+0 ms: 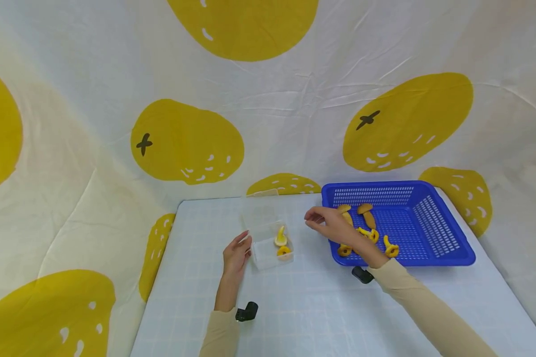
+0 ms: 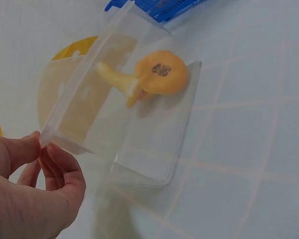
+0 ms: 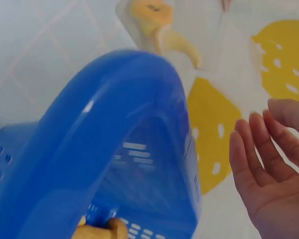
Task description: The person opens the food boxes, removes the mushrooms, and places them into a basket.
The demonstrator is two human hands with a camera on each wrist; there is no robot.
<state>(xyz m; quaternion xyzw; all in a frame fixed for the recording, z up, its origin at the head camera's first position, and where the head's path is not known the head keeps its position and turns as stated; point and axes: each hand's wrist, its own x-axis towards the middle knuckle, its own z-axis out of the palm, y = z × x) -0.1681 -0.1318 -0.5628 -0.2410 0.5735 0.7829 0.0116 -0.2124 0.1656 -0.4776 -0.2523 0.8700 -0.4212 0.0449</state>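
My left hand [image 1: 236, 255] pinches the rim of a clear plastic box [image 2: 149, 162] between thumb and fingers at its left side. Inside the box, toward its right, lie two yellow chanterelle mushrooms: one [image 1: 280, 238] with its stem pointing away, the other [image 1: 283, 251] showing a round cap with a dark centre. The box's transparent lid [image 1: 259, 210] stands raised at the back. My right hand [image 1: 332, 225] hovers over the left edge of a blue plastic basket [image 1: 448, 223], fingers loosely bent with nothing between them, as the right wrist view also shows.
In the basket's left half lie brown-capped mushrooms [image 1: 367, 214] and several yellow chanterelles [image 1: 390, 248]. The basket has high slotted walls and stands at the right of the table [image 1: 303, 307]. A white cloth [image 1: 290, 134] with yellow fruit prints hangs right behind the table.
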